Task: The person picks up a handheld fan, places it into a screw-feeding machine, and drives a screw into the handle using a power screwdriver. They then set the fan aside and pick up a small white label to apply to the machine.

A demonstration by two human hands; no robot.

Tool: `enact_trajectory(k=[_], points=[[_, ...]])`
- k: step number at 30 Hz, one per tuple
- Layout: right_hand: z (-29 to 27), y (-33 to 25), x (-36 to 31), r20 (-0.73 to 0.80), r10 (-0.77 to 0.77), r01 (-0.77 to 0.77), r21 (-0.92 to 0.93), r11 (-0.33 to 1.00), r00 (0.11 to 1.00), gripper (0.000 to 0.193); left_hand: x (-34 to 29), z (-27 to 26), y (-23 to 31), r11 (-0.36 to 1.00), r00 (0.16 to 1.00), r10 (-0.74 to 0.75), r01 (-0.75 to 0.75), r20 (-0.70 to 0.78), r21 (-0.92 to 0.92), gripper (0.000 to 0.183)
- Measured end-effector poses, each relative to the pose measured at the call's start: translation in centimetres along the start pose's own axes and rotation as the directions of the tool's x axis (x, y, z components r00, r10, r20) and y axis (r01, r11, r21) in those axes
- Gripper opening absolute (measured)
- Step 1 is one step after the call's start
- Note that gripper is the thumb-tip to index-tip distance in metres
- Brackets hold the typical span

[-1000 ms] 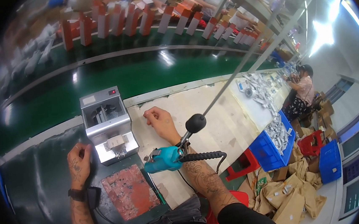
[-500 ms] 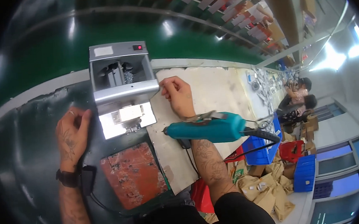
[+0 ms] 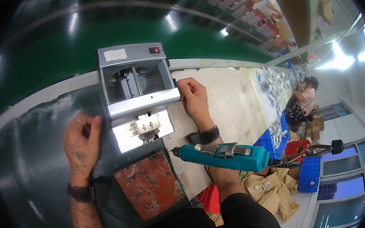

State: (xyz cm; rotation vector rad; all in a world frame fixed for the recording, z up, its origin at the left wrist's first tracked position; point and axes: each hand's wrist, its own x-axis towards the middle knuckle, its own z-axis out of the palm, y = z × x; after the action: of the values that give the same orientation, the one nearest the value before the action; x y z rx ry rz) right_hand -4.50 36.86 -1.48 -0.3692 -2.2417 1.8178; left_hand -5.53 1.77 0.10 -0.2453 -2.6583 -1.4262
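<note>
a grey feeder box [image 3: 136,96] is set on the bench between both hands, just near of the green belt [image 3: 57,51]. its left side is touched by the left hand [image 3: 81,145], fingers loosely curled; its right edge is gripped by the right hand [image 3: 194,98]. a teal driver [image 3: 224,155] hangs above the right forearm. a red plate [image 3: 149,186] lies near of the box.

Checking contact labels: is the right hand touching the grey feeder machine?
Touching. The head view shows the right hand with fingertips pressed against the right edge of the grey feeder machine, no gap visible.
</note>
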Motion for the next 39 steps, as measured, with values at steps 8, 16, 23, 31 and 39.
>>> enact_trajectory(k=[8,16,23,31,39], points=[[0.4,-0.1,0.0,0.028,-0.032,0.032,-0.009,0.999,0.999,0.021,0.0,-0.4,-0.3,1.000,1.000,0.005,-0.005,0.024,0.003,0.031],[0.1,-0.4,-0.3,0.032,0.013,-0.013,-0.016,1.000,0.999,0.022,-0.1,0.0,-1.1,0.999,0.999,0.047,-0.047,0.008,0.016,0.030],[-0.1,-0.3,-0.4,0.063,0.003,-0.002,-0.006,1.000,0.998,0.021,-0.2,0.0,-1.1,0.998,0.998,0.060,-0.060,0.008,0.008,0.028],[0.1,-0.3,-0.5,0.049,-0.031,0.030,0.020,0.999,0.998,0.017,-0.2,-0.2,-0.8,0.998,0.998,0.057,-0.057,0.022,-0.002,0.028],[0.1,-0.1,-0.3,0.049,0.013,-0.011,-0.023,1.000,0.999,0.019,-0.4,-0.6,0.1,0.998,0.997,-0.005,0.010,0.077,-0.058,0.029]])
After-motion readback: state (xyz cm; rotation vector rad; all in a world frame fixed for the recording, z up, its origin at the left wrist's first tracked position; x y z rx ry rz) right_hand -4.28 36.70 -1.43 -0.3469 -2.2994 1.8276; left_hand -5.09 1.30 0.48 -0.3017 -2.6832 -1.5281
